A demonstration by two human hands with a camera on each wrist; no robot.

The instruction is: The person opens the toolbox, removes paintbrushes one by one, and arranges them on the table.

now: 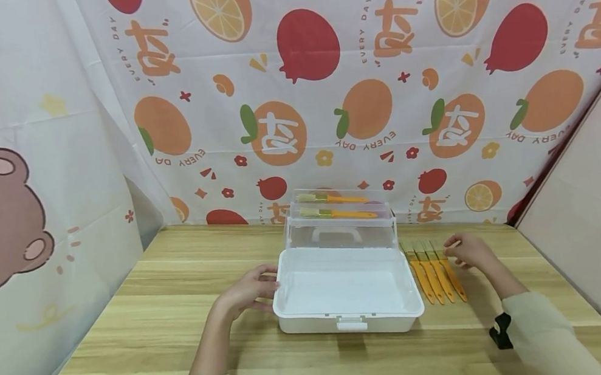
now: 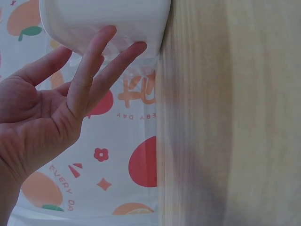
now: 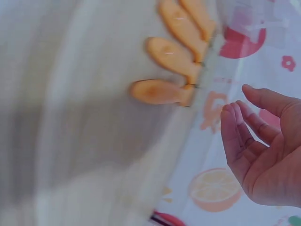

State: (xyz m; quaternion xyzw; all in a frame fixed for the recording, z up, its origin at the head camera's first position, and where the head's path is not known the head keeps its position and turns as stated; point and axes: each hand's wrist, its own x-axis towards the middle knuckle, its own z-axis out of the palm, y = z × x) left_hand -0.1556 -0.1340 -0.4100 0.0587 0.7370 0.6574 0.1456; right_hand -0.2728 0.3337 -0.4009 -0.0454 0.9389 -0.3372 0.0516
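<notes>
A white plastic storage box (image 1: pixel 315 324) stands on the table, its clear lid (image 1: pixel 297 237) raised at the back and its inside bare. My left hand (image 1: pixel 248 292) is at the box's left side. In the left wrist view its extended fingertips (image 2: pixel 137 47) touch the white wall. To the right of the box, several flat paint brushes with orange handles (image 1: pixel 434 280) lie side by side, bristles toward the back. My right hand (image 1: pixel 471 251) hovers by the bristle end of the rightmost brush. Its fingers bend loosely with nothing between them in the right wrist view.
Two more orange-handled brushes (image 1: pixel 342 199) lie across the raised lid section. A fruit-patterned cloth (image 1: pixel 314 106) hangs right behind the box. Pale walls flank the wooden table (image 1: pixel 144 326) at left and right.
</notes>
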